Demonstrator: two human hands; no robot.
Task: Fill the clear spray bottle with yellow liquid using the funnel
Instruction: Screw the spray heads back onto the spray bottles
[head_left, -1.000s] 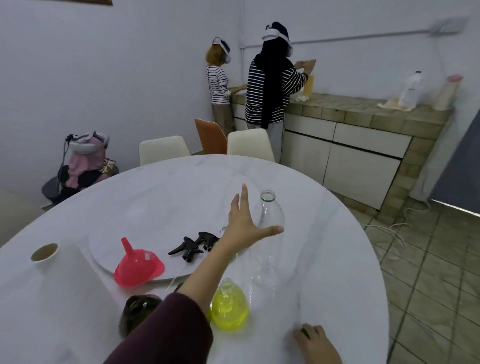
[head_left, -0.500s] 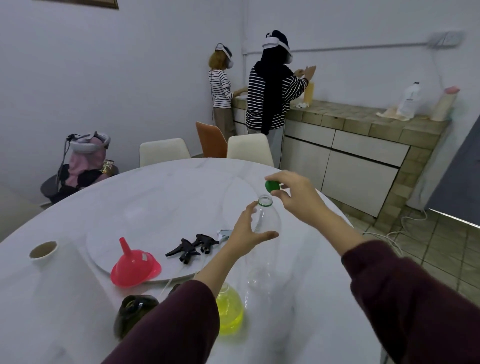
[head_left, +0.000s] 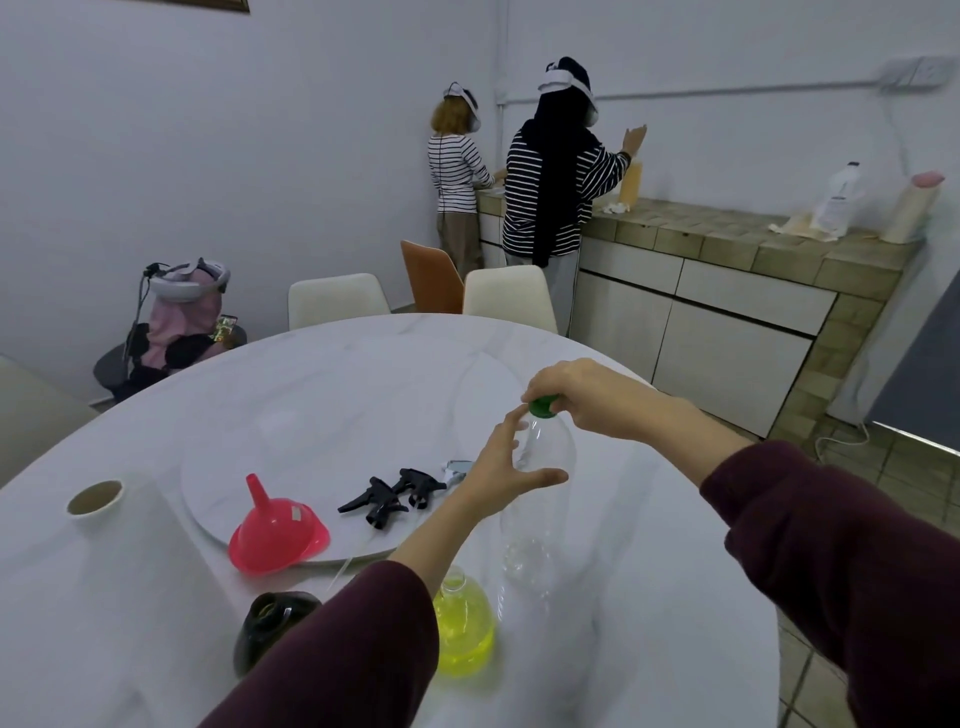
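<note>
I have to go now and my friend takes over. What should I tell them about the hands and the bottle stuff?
Left hand: open, curved beside the tall clear bottle, thumb at its front.
Right hand: pinches the green cap at the bottle's mouth.
The red funnel lies upside down on the round board, near two black spray heads.
The flask of yellow liquid stands on the table near you.
Done: no pouring yet. Left: funnel in, pour the yellow liquid.

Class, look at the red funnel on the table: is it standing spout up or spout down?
Spout up. The red funnel rests upside down on its wide rim at the edge of the round turntable, its narrow spout pointing upward, apart from both hands.
</note>
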